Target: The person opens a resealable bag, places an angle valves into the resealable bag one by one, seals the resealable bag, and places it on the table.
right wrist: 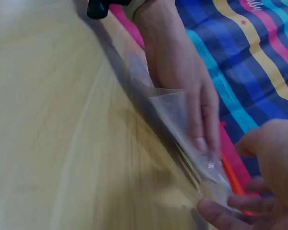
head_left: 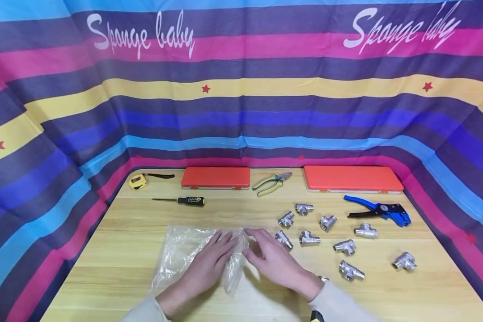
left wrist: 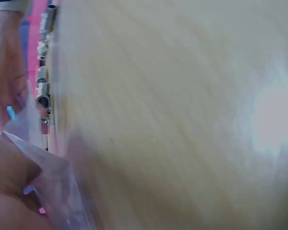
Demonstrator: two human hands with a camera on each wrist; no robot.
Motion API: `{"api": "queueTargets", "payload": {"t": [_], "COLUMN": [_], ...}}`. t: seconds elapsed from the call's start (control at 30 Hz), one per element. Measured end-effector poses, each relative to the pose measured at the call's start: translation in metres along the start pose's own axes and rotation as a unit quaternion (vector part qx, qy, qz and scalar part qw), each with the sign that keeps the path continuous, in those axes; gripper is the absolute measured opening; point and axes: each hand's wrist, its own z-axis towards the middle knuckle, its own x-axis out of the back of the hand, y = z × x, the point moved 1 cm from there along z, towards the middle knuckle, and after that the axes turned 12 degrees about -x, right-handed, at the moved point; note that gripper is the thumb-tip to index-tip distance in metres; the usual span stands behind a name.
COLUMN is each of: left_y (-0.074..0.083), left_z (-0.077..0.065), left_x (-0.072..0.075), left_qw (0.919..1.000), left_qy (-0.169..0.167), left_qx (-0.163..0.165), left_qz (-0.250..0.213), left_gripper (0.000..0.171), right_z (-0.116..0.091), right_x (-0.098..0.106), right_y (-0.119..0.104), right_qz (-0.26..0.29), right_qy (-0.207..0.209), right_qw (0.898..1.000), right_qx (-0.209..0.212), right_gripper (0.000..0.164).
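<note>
A clear plastic bag [head_left: 179,248] lies on the wooden table, its right side creased and lifted into a fold. My left hand [head_left: 209,261] presses on the bag with fingers extended, pointing toward the fold. Just right of the fold is my right hand [head_left: 275,259], its fingertips at the bag's edge. The right wrist view shows the right hand [right wrist: 271,167] with fingers apart and the left hand [right wrist: 180,67] lying along the bag [right wrist: 173,110]. Close beyond the right hand sits a metal tee fitting [head_left: 283,240].
Several more metal tee fittings [head_left: 309,238] are scattered on the right. Behind them lie a blue wire stripper [head_left: 386,211], pliers [head_left: 273,183] and two red cases [head_left: 216,177]. At back left are a screwdriver [head_left: 191,201] and a yellow tape measure [head_left: 138,181]. Striped cloth [head_left: 241,118] surrounds the table.
</note>
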Motion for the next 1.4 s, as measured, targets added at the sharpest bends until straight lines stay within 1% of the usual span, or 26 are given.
{"api": "queueTargets", "payload": {"t": [0.07, 0.13, 0.2, 0.27, 0.33, 0.4, 0.47, 0.5, 0.53, 0.63, 0.7, 0.77, 0.83, 0.9, 0.97, 1.03, 1.1, 1.17, 1.23, 1.33, 1.4], "left_y": [0.002, 0.004, 0.005, 0.007, 0.007, 0.007, 0.008, 0.009, 0.010, 0.014, 0.015, 0.017, 0.016, 0.015, 0.013, 0.012, 0.012, 0.011, 0.011, 0.009, 0.008], "left_z": [-0.001, -0.002, -0.002, -0.003, -0.004, -0.005, -0.004, -0.003, -0.002, 0.002, 0.006, 0.009, 0.012, 0.012, 0.011, 0.010, 0.010, 0.010, 0.011, 0.013, 0.013], "left_x": [0.001, 0.002, 0.001, 0.001, 0.001, 0.002, 0.003, 0.004, 0.006, 0.010, 0.012, 0.013, 0.013, 0.013, 0.013, 0.013, 0.013, 0.013, 0.013, 0.014, 0.014], "left_qw": [0.9997, 0.9992, 0.9990, 0.9987, 0.9985, 0.9983, 0.9980, 0.9978, 0.9973, 0.9950, 0.9946, 0.9953, 0.9964, 0.9972, 0.9975, 0.9974, 0.9962, 0.9928, 0.9879, 0.9793, 0.9763], "left_qy": [0.008, 0.014, 0.020, 0.026, 0.026, 0.030, 0.044, 0.055, 0.067, 0.099, 0.103, 0.093, 0.073, 0.052, 0.034, 0.017, 0.001, -0.019, -0.034, -0.044, -0.043], "left_qx": [0.012, 0.017, 0.019, 0.022, 0.028, 0.034, 0.034, 0.031, 0.026, 0.009, -0.001, -0.001, 0.003, 0.013, 0.018, 0.018, 0.021, 0.032, 0.047, 0.071, 0.080], "left_qz": [-0.022, -0.034, -0.035, -0.038, -0.038, -0.038, -0.030, -0.023, -0.015, -0.001, -0.008, -0.027, -0.043, -0.053, -0.059, -0.067, -0.085, -0.113, -0.144, -0.184, -0.196], "left_gripper": [0.044, 0.044, 0.045, 0.046, 0.048, 0.051, 0.050, 0.048, 0.046, 0.036, 0.029, 0.022, 0.015, 0.009, 0.007, 0.008, 0.016, 0.024, 0.029, 0.030, 0.030], "right_z": [0.002, 0.004, 0.006, 0.007, 0.007, 0.007, 0.007, 0.007, 0.007, 0.008, 0.007, 0.007, 0.006, 0.006, 0.005, 0.006, 0.005, 0.006, 0.006, 0.005, 0.004], "right_x": [-0.004, -0.006, -0.007, -0.007, -0.007, -0.007, -0.006, -0.006, -0.006, -0.007, -0.006, -0.006, -0.007, -0.008, -0.009, -0.011, -0.011, -0.012, -0.013, -0.014, -0.014], "right_y": [-0.003, -0.004, -0.005, -0.006, -0.007, -0.008, -0.007, -0.007, -0.006, -0.005, -0.005, -0.004, -0.003, -0.003, -0.004, -0.004, -0.004, -0.004, -0.004, -0.004, -0.004], "right_qz": [0.044, 0.095, 0.149, 0.197, 0.232, 0.259, 0.289, 0.306, 0.320, 0.353, 0.361, 0.370, 0.379, 0.390, 0.395, 0.397, 0.396, 0.396, 0.395, 0.393, 0.392], "right_qy": [-0.012, -0.028, -0.041, -0.053, -0.058, -0.055, -0.053, -0.054, -0.055, -0.073, -0.091, -0.110, -0.133, -0.150, -0.162, -0.163, -0.159, -0.159, -0.163, -0.170, -0.175], "right_qw": [0.998, 0.993, 0.983, 0.972, 0.962, 0.953, 0.943, 0.936, 0.931, 0.914, 0.908, 0.902, 0.895, 0.888, 0.884, 0.883, 0.883, 0.884, 0.884, 0.885, 0.884], "right_qx": [-0.036, -0.071, -0.097, -0.118, -0.132, -0.146, -0.158, -0.165, -0.169, -0.185, -0.192, -0.195, -0.195, -0.193, -0.192, -0.191, -0.193, -0.192, -0.188, -0.183, -0.184], "right_gripper": [0.065, 0.073, 0.075, 0.074, 0.073, 0.076, 0.079, 0.077, 0.071, 0.044, 0.028, 0.024, 0.025, 0.026, 0.026, 0.024, 0.023, 0.022, 0.022, 0.022, 0.023]}}
